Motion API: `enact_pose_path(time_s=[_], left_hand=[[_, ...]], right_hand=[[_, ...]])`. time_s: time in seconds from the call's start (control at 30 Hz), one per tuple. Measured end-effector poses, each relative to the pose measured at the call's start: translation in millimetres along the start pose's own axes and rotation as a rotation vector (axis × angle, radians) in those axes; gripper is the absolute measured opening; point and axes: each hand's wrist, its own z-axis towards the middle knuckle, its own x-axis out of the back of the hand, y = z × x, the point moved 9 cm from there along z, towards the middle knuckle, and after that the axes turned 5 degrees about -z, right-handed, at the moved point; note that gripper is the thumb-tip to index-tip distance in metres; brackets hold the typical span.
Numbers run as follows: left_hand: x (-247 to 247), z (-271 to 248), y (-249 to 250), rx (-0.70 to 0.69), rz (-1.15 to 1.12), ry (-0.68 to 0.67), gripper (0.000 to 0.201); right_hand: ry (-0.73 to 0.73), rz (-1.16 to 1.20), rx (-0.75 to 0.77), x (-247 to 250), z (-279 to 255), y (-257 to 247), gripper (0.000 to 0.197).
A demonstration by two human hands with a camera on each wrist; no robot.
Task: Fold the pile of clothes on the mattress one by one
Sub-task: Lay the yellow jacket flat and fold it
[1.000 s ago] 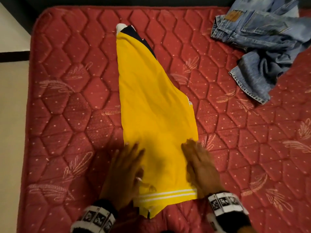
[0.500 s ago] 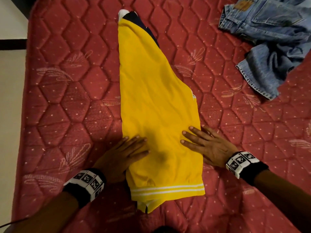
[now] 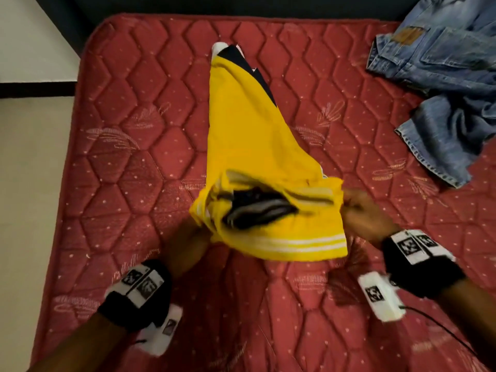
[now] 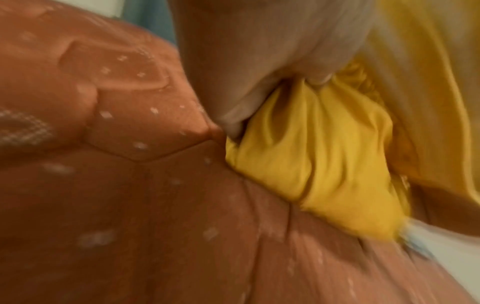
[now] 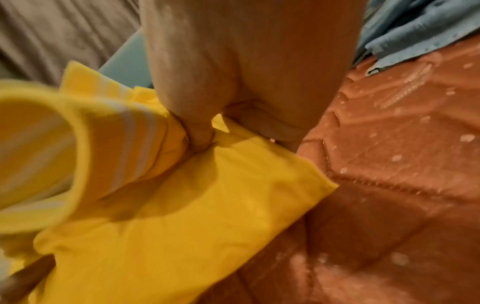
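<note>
A yellow shirt [image 3: 247, 124] with white stripes and a dark collar lies lengthwise on the red quilted mattress [image 3: 139, 162]. Its near end is lifted off the mattress and bunched, so a dark inner layer shows. My left hand [image 3: 188, 242] grips the near left edge; in the left wrist view its fingers [image 4: 259, 86] pinch gathered yellow cloth [image 4: 311, 164]. My right hand [image 3: 362, 213] grips the near right edge; in the right wrist view its thumb [image 5: 197, 123] presses into the yellow shirt [image 5: 182, 226] beside the striped hem.
Crumpled blue jeans [image 3: 442, 84] lie at the mattress's far right corner, also visible in the right wrist view as blue jeans [image 5: 415, 30]. Pale floor [image 3: 29, 183] runs along the mattress's left edge. A dark wall borders the far side.
Both hands went from pressing flat on the shirt to gripping its side edges. The shirt's near end has been lifted and drawn towards its far end.
</note>
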Motion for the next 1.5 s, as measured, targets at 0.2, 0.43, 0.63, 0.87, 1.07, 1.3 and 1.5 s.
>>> enact_pose_path(time_s=[0.2,0.43,0.63,0.87,1.07,1.3,1.5], left_hand=[[5,55,-33,0.320,0.010,0.215,0.039],[2,31,-41,0.287,0.116,0.156,0.044],[13,-33,-61,0.173,0.220,0.109,0.061],[-20,-98,7,-0.281,0.878,0.137,0.060],[-68,-68,-24,-0.332,1.141,-0.238,0.064],[-60,-15,-49,-0.293,1.178,-0.267,0.066],[-57,-14,-34,-0.290,1.172,-0.292,0.064]], right_hand=[[0.216,-0.008,-0.389,-17,38,55,0.045],[0.365,-0.058,-0.311,-8,15,39,0.049],[0.287,-0.111,-0.336,-38,-58,48,0.050],[0.483,-0.654,-0.086,-70,-126,-4,0.051],[0.128,-0.922,0.048,-172,-69,-28,0.057],[0.148,-1.028,-0.089,-160,-20,21,0.059],[0.050,-0.955,-0.097,-154,-22,9,0.061]])
